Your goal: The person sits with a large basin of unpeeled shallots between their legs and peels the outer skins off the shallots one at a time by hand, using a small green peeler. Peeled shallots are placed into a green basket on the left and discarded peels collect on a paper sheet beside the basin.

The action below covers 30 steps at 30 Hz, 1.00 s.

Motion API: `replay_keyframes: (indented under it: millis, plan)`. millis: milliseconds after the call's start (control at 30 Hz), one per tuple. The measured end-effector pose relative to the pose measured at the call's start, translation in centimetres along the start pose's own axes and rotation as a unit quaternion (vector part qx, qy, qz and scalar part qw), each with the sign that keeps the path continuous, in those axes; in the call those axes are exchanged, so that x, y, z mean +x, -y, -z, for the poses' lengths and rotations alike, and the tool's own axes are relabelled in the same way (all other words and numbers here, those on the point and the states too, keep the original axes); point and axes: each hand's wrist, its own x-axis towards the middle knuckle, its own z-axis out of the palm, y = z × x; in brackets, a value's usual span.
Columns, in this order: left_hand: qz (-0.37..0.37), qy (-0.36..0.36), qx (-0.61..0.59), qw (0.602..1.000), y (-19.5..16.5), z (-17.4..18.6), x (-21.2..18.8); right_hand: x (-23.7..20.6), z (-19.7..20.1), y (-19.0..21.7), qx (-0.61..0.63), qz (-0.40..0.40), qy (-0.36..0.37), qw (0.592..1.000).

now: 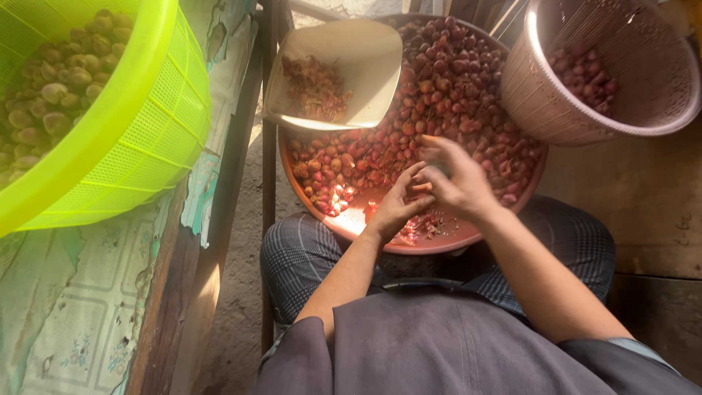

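Concrete floor (238, 307), large basin (468, 238) on lap.
Left hand (395, 208) and right hand (457, 183) pinch one shallot (423, 189); beyond them, a cream scoop (365, 58) holds peelings, pink basket (643, 110) shallots.

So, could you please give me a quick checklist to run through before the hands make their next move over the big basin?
1. Both hands over the basin: ok; left hand and right hand meet above it.
2. What the fingers pinch: cannot tell, blurred.
3. Red shallots within reach: ok, basin well filled.
4. Cream scoop for peelings: ok, it holds scraps.
5. Pink basket has room: ok, few shallots inside.
6. Green basket nearby: ok, on the table.
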Motion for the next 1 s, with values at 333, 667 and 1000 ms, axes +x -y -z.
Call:
replay_keyframes:
  millis: [333, 667, 1000]
  plan:
    - [-0.106, -0.283, 0.172, 0.938, -1.6, 6.9, 0.3, -6.2, -6.1, -5.6, -0.183, -0.086, 0.234, 0.951]
    - [-0.105, -0.288, 0.177, 0.935, -2.0, 6.0, 0.0, -5.4, -10.0, -2.8, -0.109, 0.051, 0.245, 0.962]
    - [-0.108, -0.297, 0.216, 0.924, -1.3, 5.4, 1.1, -10.7, -4.8, -8.2, -0.166, -0.155, 0.224, 0.948]
